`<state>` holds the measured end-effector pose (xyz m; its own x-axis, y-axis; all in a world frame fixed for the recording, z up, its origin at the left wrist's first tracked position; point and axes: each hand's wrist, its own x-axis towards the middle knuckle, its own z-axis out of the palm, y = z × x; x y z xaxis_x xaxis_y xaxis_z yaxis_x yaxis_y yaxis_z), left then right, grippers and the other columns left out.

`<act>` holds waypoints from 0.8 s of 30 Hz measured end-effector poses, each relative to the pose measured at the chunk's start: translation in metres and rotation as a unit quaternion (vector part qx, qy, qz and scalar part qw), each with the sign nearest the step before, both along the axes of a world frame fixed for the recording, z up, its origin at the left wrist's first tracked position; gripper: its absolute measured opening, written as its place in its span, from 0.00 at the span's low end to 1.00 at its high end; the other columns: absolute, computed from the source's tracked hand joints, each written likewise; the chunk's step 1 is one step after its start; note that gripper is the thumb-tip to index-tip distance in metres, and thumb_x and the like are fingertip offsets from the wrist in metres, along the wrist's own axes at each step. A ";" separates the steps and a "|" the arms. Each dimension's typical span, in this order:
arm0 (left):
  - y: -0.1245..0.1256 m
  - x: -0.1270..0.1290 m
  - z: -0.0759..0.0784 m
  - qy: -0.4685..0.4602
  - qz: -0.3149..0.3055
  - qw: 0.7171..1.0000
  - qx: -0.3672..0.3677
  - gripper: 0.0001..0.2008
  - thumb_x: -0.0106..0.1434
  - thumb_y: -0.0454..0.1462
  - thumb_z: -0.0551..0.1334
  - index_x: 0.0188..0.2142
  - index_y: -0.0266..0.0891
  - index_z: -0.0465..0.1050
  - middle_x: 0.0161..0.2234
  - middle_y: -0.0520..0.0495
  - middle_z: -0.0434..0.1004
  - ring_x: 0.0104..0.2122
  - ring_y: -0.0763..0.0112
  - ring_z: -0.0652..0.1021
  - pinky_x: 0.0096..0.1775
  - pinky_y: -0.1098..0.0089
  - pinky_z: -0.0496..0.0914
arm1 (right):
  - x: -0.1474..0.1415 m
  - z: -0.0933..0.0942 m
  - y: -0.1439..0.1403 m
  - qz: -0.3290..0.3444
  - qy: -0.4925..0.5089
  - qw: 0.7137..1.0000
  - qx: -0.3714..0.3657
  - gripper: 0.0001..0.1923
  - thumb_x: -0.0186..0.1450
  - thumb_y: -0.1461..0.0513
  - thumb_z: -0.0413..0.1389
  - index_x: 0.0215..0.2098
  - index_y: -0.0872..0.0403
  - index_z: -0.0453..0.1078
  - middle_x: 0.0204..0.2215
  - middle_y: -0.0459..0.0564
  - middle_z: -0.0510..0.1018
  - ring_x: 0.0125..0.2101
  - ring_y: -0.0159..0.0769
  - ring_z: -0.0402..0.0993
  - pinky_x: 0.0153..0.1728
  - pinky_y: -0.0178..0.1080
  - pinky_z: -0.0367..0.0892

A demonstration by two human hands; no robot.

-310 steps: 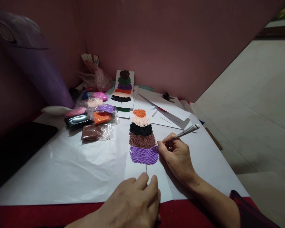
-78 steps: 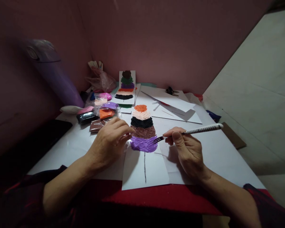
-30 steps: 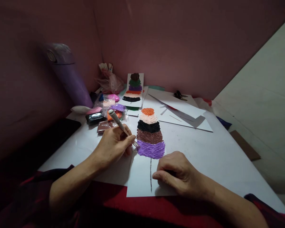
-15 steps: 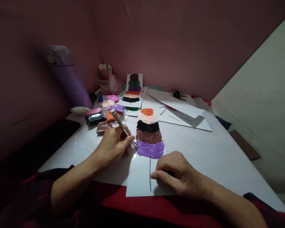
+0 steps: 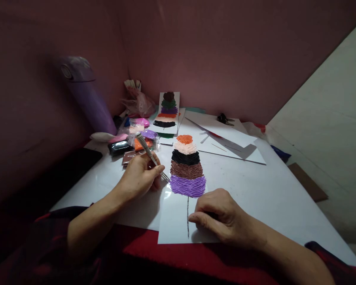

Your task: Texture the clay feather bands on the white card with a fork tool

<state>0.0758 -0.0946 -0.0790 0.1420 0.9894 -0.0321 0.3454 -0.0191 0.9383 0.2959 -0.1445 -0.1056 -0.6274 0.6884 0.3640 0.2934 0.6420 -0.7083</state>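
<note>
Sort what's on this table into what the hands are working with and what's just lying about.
In use:
left hand holding the fork
clay feather
paper sheet under the right hand

Lying about:
clay packets
finished feather card
purple bottle

- Looked like a home craft corner: low white-covered table point(image 5: 255, 190) pushed into plain pink walls point(image 5: 225, 55)
- Bagged clay packets point(image 5: 136, 136) and a finished clay sample card point(image 5: 167, 113) lay on it
- Pale tiled floor point(image 5: 329, 111) beside
</note>
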 end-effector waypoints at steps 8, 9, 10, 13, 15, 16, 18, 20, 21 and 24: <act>-0.004 0.001 0.002 -0.036 0.001 0.998 0.049 0.08 0.57 0.36 0.62 0.26 0.39 0.64 0.14 0.56 0.68 0.16 0.73 0.73 0.20 0.73 0.67 | 0.001 -0.001 0.000 -0.005 -0.002 1.000 0.015 0.17 0.66 0.61 0.55 0.20 0.57 0.66 0.15 0.40 0.62 0.17 0.24 0.55 0.21 0.32 0.52; -0.005 0.002 0.002 -0.044 -0.015 0.998 0.043 0.08 0.58 0.36 0.62 0.26 0.39 0.63 0.14 0.56 0.69 0.16 0.73 0.73 0.20 0.74 0.67 | 0.001 -0.001 0.000 -0.006 -0.004 1.000 0.017 0.17 0.66 0.61 0.55 0.20 0.56 0.66 0.15 0.40 0.62 0.17 0.24 0.55 0.21 0.32 0.52; -0.005 0.002 0.001 -0.049 -0.028 0.998 0.039 0.08 0.58 0.36 0.61 0.26 0.39 0.63 0.15 0.56 0.69 0.16 0.74 0.73 0.21 0.74 0.67 | 0.001 -0.001 0.001 -0.006 -0.005 1.000 0.019 0.17 0.67 0.60 0.55 0.20 0.56 0.67 0.15 0.40 0.63 0.17 0.25 0.54 0.21 0.32 0.52; -0.005 0.003 0.000 -0.043 -0.053 0.997 0.034 0.09 0.59 0.36 0.61 0.26 0.39 0.62 0.15 0.56 0.69 0.16 0.75 0.72 0.21 0.74 0.66 | 0.000 -0.001 0.001 0.001 0.001 1.000 0.022 0.17 0.67 0.60 0.54 0.21 0.56 0.67 0.15 0.41 0.64 0.17 0.25 0.55 0.21 0.32 0.53; -0.005 0.003 -0.001 -0.031 -0.059 0.997 0.035 0.08 0.59 0.36 0.61 0.26 0.39 0.62 0.15 0.55 0.69 0.16 0.75 0.72 0.20 0.74 0.66 | -0.001 0.000 0.001 0.004 0.007 1.000 0.023 0.16 0.67 0.61 0.54 0.21 0.56 0.68 0.15 0.41 0.65 0.17 0.25 0.56 0.21 0.32 0.54; -0.005 0.003 -0.001 -0.025 -0.061 0.997 0.035 0.08 0.60 0.36 0.61 0.26 0.39 0.62 0.15 0.55 0.70 0.16 0.74 0.72 0.20 0.74 0.66 | -0.002 0.001 0.001 0.005 0.009 1.000 0.024 0.16 0.67 0.61 0.54 0.21 0.56 0.68 0.15 0.41 0.65 0.17 0.25 0.56 0.21 0.32 0.54; -0.005 0.003 -0.002 -0.015 -0.059 0.998 0.036 0.08 0.60 0.36 0.60 0.26 0.39 0.62 0.15 0.55 0.70 0.16 0.74 0.72 0.21 0.73 0.66 | -0.002 0.001 0.001 0.003 0.009 1.000 0.023 0.16 0.67 0.61 0.54 0.21 0.56 0.68 0.14 0.41 0.65 0.17 0.25 0.56 0.21 0.32 0.54; -0.004 0.004 -0.001 -0.007 -0.056 0.998 0.034 0.08 0.60 0.36 0.60 0.26 0.39 0.62 0.15 0.54 0.70 0.16 0.73 0.73 0.21 0.73 0.67 | -0.002 0.002 0.000 0.003 0.009 1.000 0.019 0.17 0.67 0.61 0.54 0.21 0.57 0.68 0.14 0.41 0.65 0.17 0.25 0.56 0.21 0.32 0.54; -0.004 0.004 -0.001 -0.003 -0.056 0.998 0.034 0.08 0.60 0.36 0.60 0.26 0.39 0.62 0.15 0.54 0.70 0.16 0.73 0.73 0.20 0.73 0.67 | -0.002 0.002 0.000 0.003 0.010 1.000 0.018 0.17 0.67 0.61 0.54 0.21 0.57 0.68 0.14 0.41 0.65 0.17 0.25 0.56 0.21 0.31 0.54; -0.003 0.003 -0.001 0.008 -0.061 0.997 0.038 0.08 0.60 0.35 0.59 0.27 0.40 0.62 0.14 0.54 0.70 0.16 0.73 0.73 0.20 0.73 0.67 | -0.002 0.002 0.000 0.004 0.014 1.000 0.016 0.17 0.67 0.61 0.54 0.21 0.57 0.67 0.14 0.41 0.65 0.17 0.24 0.56 0.21 0.31 0.54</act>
